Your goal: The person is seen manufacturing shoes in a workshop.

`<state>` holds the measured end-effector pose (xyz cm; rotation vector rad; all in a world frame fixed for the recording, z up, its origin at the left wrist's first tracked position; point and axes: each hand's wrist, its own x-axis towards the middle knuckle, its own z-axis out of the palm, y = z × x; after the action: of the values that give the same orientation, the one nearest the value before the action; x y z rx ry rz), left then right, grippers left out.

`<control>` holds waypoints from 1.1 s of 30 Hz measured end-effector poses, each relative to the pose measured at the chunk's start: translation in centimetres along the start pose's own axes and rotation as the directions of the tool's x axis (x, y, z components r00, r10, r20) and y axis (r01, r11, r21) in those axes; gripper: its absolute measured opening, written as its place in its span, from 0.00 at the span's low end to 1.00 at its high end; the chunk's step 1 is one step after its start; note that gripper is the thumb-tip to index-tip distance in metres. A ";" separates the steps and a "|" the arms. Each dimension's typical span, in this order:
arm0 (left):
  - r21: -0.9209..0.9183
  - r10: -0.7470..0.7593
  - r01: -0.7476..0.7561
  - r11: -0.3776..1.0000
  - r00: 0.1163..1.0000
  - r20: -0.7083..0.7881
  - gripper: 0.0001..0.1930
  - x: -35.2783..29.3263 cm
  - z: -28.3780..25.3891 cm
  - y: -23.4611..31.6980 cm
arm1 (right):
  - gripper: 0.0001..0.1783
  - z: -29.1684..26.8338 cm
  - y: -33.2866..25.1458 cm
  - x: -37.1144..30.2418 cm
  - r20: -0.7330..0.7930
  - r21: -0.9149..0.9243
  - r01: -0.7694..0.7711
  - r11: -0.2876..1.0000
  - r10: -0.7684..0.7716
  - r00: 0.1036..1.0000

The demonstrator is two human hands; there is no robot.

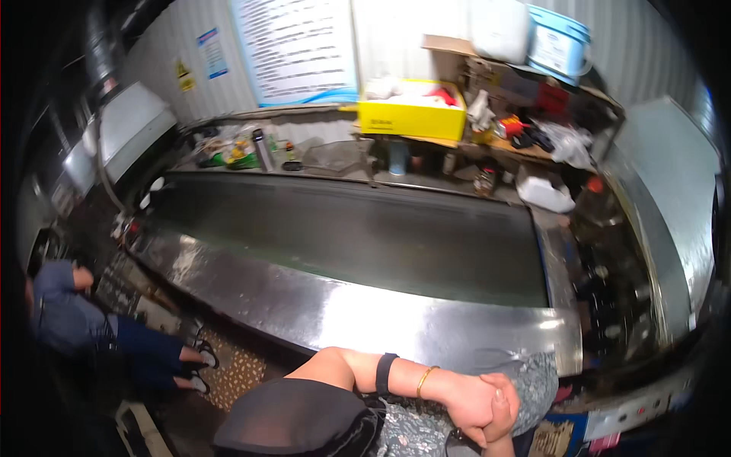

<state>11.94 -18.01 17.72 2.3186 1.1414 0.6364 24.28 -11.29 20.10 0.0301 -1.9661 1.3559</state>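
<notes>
My left hand (466,402) and my right hand (501,426) are clasped together in front of my patterned grey-green garment (422,426), fingers closed round each other. The left forearm crosses from the left, with a black band (386,373) and a gold-coloured bangle (426,381) on it. Most of the right hand is hidden in the clasp. Just beyond the hands lies a shiny metal ledge (365,312). It borders a long, dark, flat bed (365,236), which looks like a conveyor belt.
A yellow box (411,114) sits on the back shelf near a blue bucket (558,44) and a white plastic jug (545,190). A tumbler (263,150) stands at the back left. Another person (72,312) is at the far left; a metal panel (662,213) rises at right.
</notes>
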 end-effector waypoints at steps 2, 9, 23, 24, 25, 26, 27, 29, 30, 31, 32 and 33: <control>-0.071 0.132 -0.134 0.988 0.991 -0.026 0.24 0.6 -2.1 0.9 | 0.28 -1.7 -1.6 0.7 0.090 0.149 -0.260 0.954 0.249 0.964; 0.421 0.463 -0.289 0.860 0.789 -0.404 0.14 3.3 -10.2 4.6 | 0.39 -10.7 -8.0 2.1 0.339 -0.752 0.317 0.577 -0.074 0.938; 0.560 0.038 0.039 0.828 0.991 -0.125 0.35 1.7 -11.6 9.1 | 0.30 -10.5 -10.4 1.4 0.573 -0.679 0.419 0.603 0.078 0.816; 0.577 0.029 0.055 0.815 0.990 -0.136 0.35 1.6 -11.9 9.0 | 0.30 -10.6 -10.6 1.3 0.571 -0.683 0.427 0.593 0.067 0.818; 0.563 0.025 0.061 0.824 0.989 -0.143 0.33 1.5 -12.1 8.9 | 0.30 -10.8 -10.9 1.3 0.581 -0.670 0.416 0.615 0.087 0.809; 0.547 0.034 0.058 0.835 0.987 -0.157 0.28 1.4 -12.4 8.8 | 0.31 -10.9 -11.1 1.3 0.583 -0.651 0.382 0.656 0.111 0.805; 0.513 0.034 0.059 0.856 0.985 -0.170 0.28 1.4 -12.6 8.7 | 0.31 -11.0 -11.3 1.3 0.590 -0.628 0.361 0.689 0.120 0.798; 0.491 0.054 0.043 0.870 0.982 -0.181 0.28 1.5 -12.8 8.5 | 0.31 -11.2 -11.5 1.5 0.598 -0.608 0.356 0.709 0.115 0.793; 0.486 0.062 0.040 0.873 0.979 -0.192 0.28 1.7 -12.8 8.4 | 0.31 -11.2 -11.6 1.5 0.602 -0.583 0.334 0.740 0.118 0.789; 0.483 0.079 0.007 0.876 0.984 -0.158 0.27 2.0 -12.7 8.4 | 0.31 -11.1 -11.7 1.6 0.604 -0.582 0.336 0.741 0.117 0.789; 0.478 0.096 -0.025 0.878 0.988 -0.124 0.27 2.3 -12.7 8.4 | 0.30 -11.1 -11.9 1.7 0.618 -0.553 0.332 0.764 0.110 0.779; 0.465 0.118 -0.055 0.884 0.987 -0.107 0.26 2.7 -12.6 8.4 | 0.29 -11.0 -12.0 1.7 0.628 -0.518 0.317 0.795 0.101 0.772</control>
<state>10.99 -17.79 33.06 2.7757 1.3773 0.6085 34.01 -7.02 32.57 0.3436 -2.8444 0.5926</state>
